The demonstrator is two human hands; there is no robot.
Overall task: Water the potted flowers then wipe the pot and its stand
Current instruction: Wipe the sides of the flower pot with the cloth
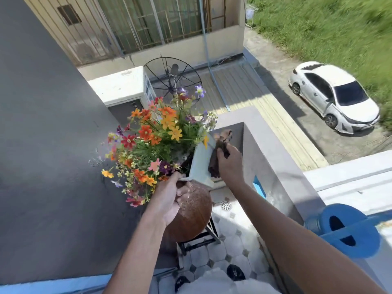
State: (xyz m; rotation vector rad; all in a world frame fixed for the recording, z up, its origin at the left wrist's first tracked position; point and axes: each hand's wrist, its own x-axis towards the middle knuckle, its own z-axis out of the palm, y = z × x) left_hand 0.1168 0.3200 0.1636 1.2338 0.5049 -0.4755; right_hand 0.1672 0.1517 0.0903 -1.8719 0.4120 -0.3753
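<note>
A: Obs. 1 — where do your hands sit?

B: Your left hand point(169, 196) is clamped on the near corner of the pot's rim, fingers curled under it, thumb up by the blooms. Your right hand point(230, 164) is closed around a dark brown cloth point(218, 158), pressing it flat against the pot's right outer wall.

A: And the pot itself?

B: The pot point(201, 164) is a pale blue-grey, square-sided planter, tilted so the wall you are wiping faces upward. It rests on the round brown wooden stool point(194, 215) that serves as its stand. The stool's top shows a speckled sheen on the side nearest the pot; whether that is water or glare, you cannot tell from here.

A: Flowers?

B: The flowers point(157, 136) — orange, red, pink, yellow, a few purple — spill up and to the left of the pot, crowding over your left hand. Dark soil shows at the pot's near inner edge.

A: Surroundings, for the record?

B: You stand on a tiled balcony floor point(224, 249); the stool's dark metal legs are planted on it. A grey parapet wall point(273, 158) runs just right of the pot. A blue watering can point(343, 228) rests on the ledge at your right forearm, well apart from the pot. Far below, a white car point(333, 96) is parked beside grass
</note>
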